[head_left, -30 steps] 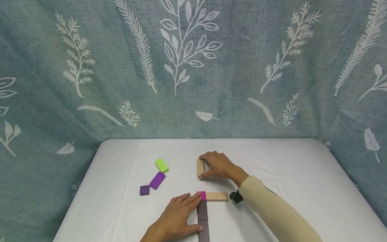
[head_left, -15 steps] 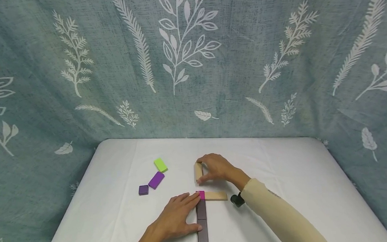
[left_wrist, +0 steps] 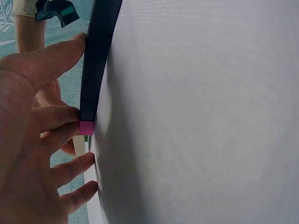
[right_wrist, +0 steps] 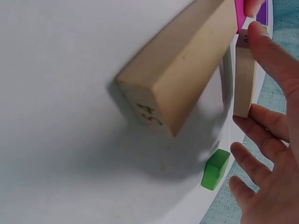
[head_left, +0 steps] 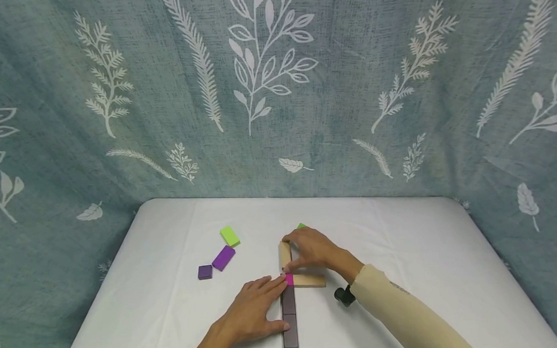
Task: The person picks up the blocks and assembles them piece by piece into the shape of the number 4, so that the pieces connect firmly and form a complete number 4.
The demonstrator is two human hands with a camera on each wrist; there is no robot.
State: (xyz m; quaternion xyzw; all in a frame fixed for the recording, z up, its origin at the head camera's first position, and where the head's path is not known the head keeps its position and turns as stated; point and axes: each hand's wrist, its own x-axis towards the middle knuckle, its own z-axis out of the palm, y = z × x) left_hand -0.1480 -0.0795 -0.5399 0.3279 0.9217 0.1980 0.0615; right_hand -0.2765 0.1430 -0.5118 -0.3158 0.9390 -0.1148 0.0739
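Head view: the right hand [head_left: 313,250] pinches a short tan block [head_left: 284,254] just above the pink cube [head_left: 289,279]. To seat it well, it should slide straight toward the cube, square to the long tan bar [head_left: 309,281], while the left hand [head_left: 254,313] lies flat, steadying the dark bar [head_left: 289,318].

Left wrist: straight fingers [left_wrist: 56,128] touch dark bar [left_wrist: 96,60] and cube [left_wrist: 86,127].

Right wrist: thumb and fingers [right_wrist: 271,56] clasp the plain, pale wooden block [right_wrist: 244,74]; a green piece [right_wrist: 215,169] lies near.

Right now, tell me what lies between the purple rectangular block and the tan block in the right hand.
Head view: only bare white table between purple rectangular block and tan block.
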